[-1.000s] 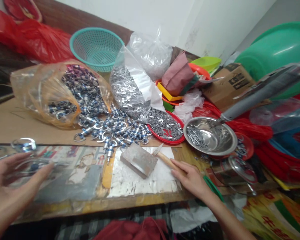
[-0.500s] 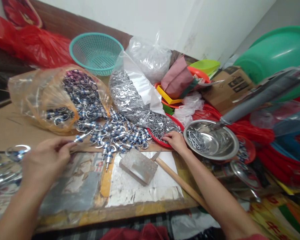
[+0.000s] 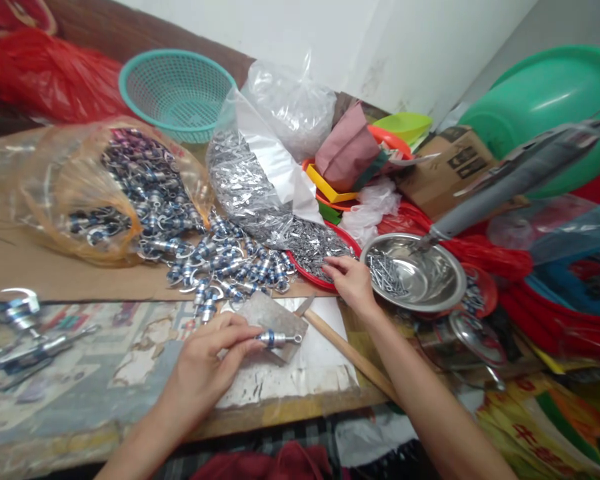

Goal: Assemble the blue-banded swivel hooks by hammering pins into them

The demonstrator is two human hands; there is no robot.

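My left hand (image 3: 215, 357) is closed in a pinch round a small blue-and-silver metal fitting (image 3: 275, 339) with a ring at its tip. The fitting is over a grey metal block (image 3: 273, 313) on the bench. My right hand (image 3: 350, 280) reaches to the edge of a red tray (image 3: 320, 280) heaped with small silver metal pieces (image 3: 315, 247). Its fingertips are pinched together at the pile; what they hold, if anything, is too small to tell. A pile of similar blue-and-silver fittings (image 3: 230, 263) spreads left of the tray. Beside the block lies a wooden-handled hammer (image 3: 347, 343).
A steel bowl (image 3: 453, 287) with silver pins stands right of the tray, a grey tool shaft (image 3: 510, 180) rising over it. Behind are an orange plastic bag (image 3: 40, 193) of fittings, a clear bag (image 3: 245, 180) of metal pieces and a turquoise basket (image 3: 177, 127). More fittings (image 3: 25, 340) lie at left.
My left hand has moved right with the fitting, from beside the fittings pile to over the metal block. My right hand stays at the red tray. The view has shifted slightly.
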